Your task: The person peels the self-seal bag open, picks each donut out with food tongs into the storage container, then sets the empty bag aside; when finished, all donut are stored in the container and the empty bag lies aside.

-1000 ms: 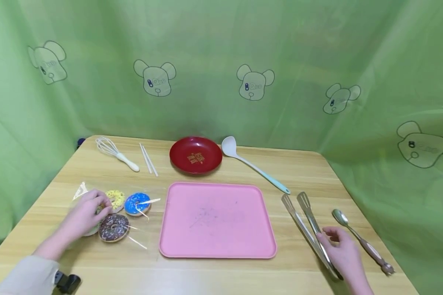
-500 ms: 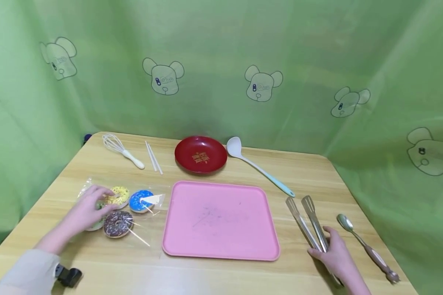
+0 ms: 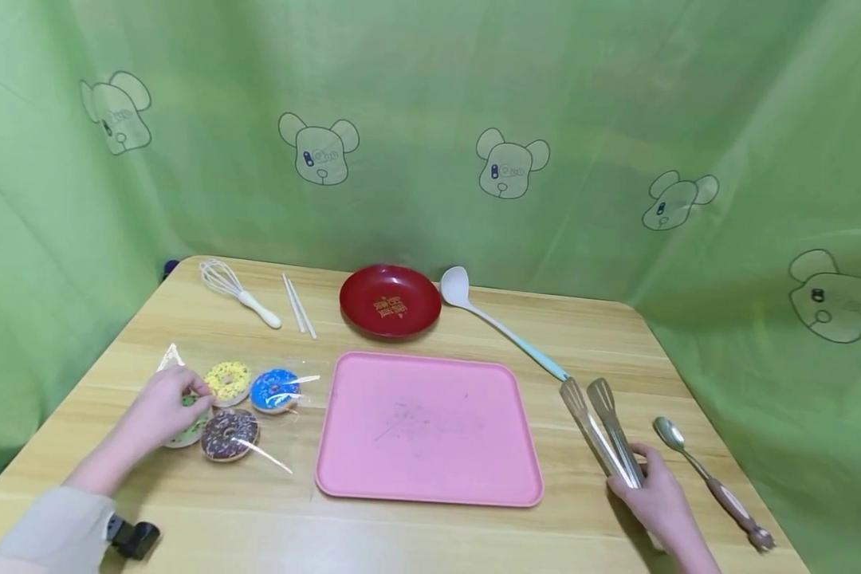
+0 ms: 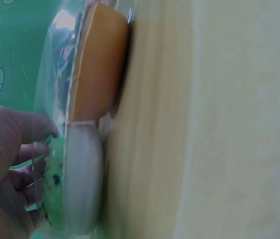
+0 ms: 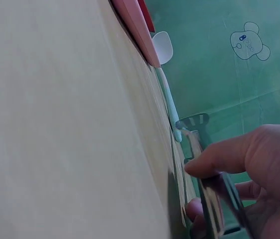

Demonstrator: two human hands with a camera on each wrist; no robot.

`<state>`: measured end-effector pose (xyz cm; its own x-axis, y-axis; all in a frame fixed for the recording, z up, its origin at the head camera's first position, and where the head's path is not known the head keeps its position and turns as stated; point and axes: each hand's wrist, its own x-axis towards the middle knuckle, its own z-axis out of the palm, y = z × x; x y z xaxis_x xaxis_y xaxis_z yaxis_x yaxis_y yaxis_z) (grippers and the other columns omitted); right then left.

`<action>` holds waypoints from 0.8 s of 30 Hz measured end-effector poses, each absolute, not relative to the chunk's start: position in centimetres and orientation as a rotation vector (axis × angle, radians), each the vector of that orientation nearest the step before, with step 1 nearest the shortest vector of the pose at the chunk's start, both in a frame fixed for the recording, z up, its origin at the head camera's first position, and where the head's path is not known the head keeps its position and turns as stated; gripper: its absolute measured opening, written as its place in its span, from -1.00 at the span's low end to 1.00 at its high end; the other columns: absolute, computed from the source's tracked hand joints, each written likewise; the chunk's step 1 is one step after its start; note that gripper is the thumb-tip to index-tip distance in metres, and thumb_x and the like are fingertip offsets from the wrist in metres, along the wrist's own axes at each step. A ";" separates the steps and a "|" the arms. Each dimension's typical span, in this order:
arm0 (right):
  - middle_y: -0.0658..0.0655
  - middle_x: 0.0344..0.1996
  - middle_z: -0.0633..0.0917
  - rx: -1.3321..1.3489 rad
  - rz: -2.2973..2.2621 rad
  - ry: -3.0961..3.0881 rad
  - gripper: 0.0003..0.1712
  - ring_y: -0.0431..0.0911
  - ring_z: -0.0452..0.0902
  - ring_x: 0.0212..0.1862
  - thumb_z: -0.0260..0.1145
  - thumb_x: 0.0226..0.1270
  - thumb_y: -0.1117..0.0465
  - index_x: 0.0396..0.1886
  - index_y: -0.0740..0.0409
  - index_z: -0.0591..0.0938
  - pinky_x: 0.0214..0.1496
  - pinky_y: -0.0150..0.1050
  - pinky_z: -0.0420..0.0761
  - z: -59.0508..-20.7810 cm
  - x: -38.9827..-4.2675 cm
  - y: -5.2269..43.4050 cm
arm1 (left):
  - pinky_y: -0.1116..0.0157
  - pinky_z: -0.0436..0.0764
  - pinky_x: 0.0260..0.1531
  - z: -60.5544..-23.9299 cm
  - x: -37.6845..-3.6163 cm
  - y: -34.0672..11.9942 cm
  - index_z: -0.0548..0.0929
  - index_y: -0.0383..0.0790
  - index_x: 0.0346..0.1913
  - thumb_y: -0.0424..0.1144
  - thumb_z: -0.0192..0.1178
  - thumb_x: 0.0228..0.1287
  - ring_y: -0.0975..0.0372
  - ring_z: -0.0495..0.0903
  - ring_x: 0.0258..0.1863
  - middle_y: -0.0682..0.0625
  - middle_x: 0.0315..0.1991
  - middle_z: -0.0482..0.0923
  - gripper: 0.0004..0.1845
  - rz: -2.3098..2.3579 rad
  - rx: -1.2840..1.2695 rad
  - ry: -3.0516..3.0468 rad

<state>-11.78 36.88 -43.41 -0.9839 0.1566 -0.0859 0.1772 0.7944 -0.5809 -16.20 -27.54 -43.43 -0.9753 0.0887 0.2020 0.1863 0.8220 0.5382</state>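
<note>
Tongs (image 3: 606, 430) are now in our right hand (image 3: 656, 498), fingers and thumb wrapped round the rear of the two metal arms; the right wrist view shows the thumb pressing across the arms, with the slotted tips pointing away towards the pale blue handle of the ladle (image 3: 498, 323). Whether the tongs are lifted clear of the table (image 3: 430, 534) or lie on it, we cannot tell. Our left hand (image 3: 161, 410) rests on the clear plastic bag (image 3: 280, 391) of doughnuts, fingertips curled onto the film over the green doughnut (image 3: 186, 430) at the near left of the group. In the left wrist view the fingers seem to pinch the wrap beside that doughnut's green icing, though how firmly we cannot tell.

As we judge it, the work is at its very start. All four doughnuts sit inside the bag, left of the pink tray (image 3: 430, 426): the green one under our fingers, the yellow doughnut (image 3: 228, 381) behind it, the blue doughnut (image 3: 274, 389) beside that, and the chocolate doughnut (image 3: 229, 435) nearest us. Nothing lies on the tray, and the red plate (image 3: 391, 300) behind it holds nothing. So the tool is in hand and the bag is steadied; what looks left is everything else: opening the bag and lifting each doughnut out.

The whisk (image 3: 238, 292), chopsticks (image 3: 298, 305) and spoon (image 3: 710, 482) lie untouched.
</note>
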 end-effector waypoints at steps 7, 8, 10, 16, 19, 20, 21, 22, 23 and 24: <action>0.57 -0.09 0.47 0.217 -1.030 3.019 -0.17 0.20 0.52 -0.23 0.33 0.14 0.27 0.29 0.45 0.09 -0.32 -0.11 0.56 -43.2 -11.8 36.6 | -0.05 0.48 -0.26 -43.8 -16.1 -27.7 0.58 -0.33 -0.43 -0.43 0.25 0.06 -0.02 0.46 -0.31 -0.13 -0.38 0.49 -0.95 -0.786 -0.303 -2.774; 0.57 -0.09 0.47 0.201 -1.040 3.031 -0.18 0.15 0.53 -0.28 0.33 0.14 0.28 0.28 0.45 0.10 -0.36 -0.15 0.56 -43.2 -11.8 36.5 | -0.05 0.48 -0.25 -43.8 -16.0 -27.8 0.58 -0.33 -0.43 -0.42 0.25 0.08 -0.03 0.45 -0.30 -0.14 -0.37 0.49 -0.96 -0.785 -0.313 -2.766; 0.54 -0.13 0.50 0.166 -1.085 3.042 -0.20 0.04 0.53 -0.38 0.33 0.14 0.30 0.28 0.44 0.12 -0.45 -0.23 0.56 -43.0 -11.8 36.1 | -0.04 0.46 -0.25 -43.7 -15.9 -27.9 0.58 -0.33 -0.40 -0.42 0.23 0.11 -0.03 0.43 -0.28 -0.15 -0.35 0.49 -0.96 -0.801 -0.324 -2.756; 0.36 -0.21 0.58 0.054 -1.161 3.115 -0.25 -0.18 0.50 -0.40 0.39 0.10 0.29 0.24 0.38 0.25 -0.46 -0.34 0.55 -42.4 -12.4 34.5 | 0.07 0.37 -0.29 -43.9 -15.8 -28.2 0.54 -0.30 -0.39 -0.43 0.20 0.17 0.01 0.36 -0.27 -0.10 -0.35 0.44 -0.96 -0.855 -0.364 -2.687; 0.32 -0.21 0.59 0.020 -1.178 3.133 -0.25 -0.16 0.49 -0.32 0.41 0.08 0.29 0.24 0.34 0.28 -0.37 -0.37 0.54 -42.3 -12.8 33.4 | 0.03 0.35 -0.26 -44.0 -15.8 -28.2 0.51 -0.30 -0.40 -0.49 0.17 0.15 -0.01 0.34 -0.27 -0.11 -0.36 0.44 -0.93 -0.856 -0.371 -2.642; 0.31 -0.22 0.59 0.008 -1.193 3.127 -0.25 -0.17 0.49 -0.32 0.41 0.08 0.29 0.24 0.33 0.29 -0.36 -0.37 0.54 -42.2 -12.9 33.1 | 0.01 0.34 -0.23 -44.0 -15.8 -28.3 0.51 -0.30 -0.40 -0.51 0.16 0.15 -0.02 0.33 -0.26 -0.12 -0.36 0.44 -0.92 -0.857 -0.362 -2.628; 0.30 -0.22 0.59 -0.011 -1.212 3.116 -0.26 -0.15 0.50 -0.31 0.41 0.08 0.30 0.25 0.32 0.29 -0.35 -0.37 0.54 -42.2 -13.1 32.6 | -0.01 0.34 -0.22 -44.1 -15.7 -28.3 0.50 -0.31 -0.40 -0.53 0.15 0.14 -0.02 0.33 -0.25 -0.13 -0.36 0.44 -0.90 -0.855 -0.356 -2.613; 0.31 -0.21 0.58 -0.029 -1.238 3.100 -0.26 -0.12 0.51 -0.29 0.40 0.08 0.32 0.25 0.32 0.29 -0.34 -0.38 0.55 -42.1 -13.2 32.2 | -0.03 0.35 -0.21 -44.0 -15.7 -28.3 0.49 -0.31 -0.40 -0.54 0.15 0.14 -0.03 0.33 -0.25 -0.13 -0.37 0.43 -0.90 -0.857 -0.347 -2.601; 0.31 -0.21 0.59 -0.047 -1.263 3.084 -0.26 -0.10 0.52 -0.28 0.40 0.08 0.33 0.25 0.31 0.29 -0.32 -0.38 0.56 -42.0 -13.4 31.8 | -0.05 0.36 -0.20 -44.0 -15.7 -28.2 0.48 -0.31 -0.39 -0.55 0.15 0.14 -0.03 0.33 -0.25 -0.13 -0.37 0.43 -0.89 -0.856 -0.338 -2.591; 0.30 -0.20 0.59 -0.065 -1.274 3.075 -0.27 -0.09 0.53 -0.27 0.40 0.07 0.33 0.24 0.30 0.30 -0.32 -0.38 0.56 -41.9 -13.5 31.4 | -0.06 0.36 -0.19 -43.9 -15.6 -28.2 0.48 -0.31 -0.39 -0.55 0.15 0.15 -0.03 0.33 -0.24 -0.13 -0.37 0.43 -0.89 -0.857 -0.329 -2.584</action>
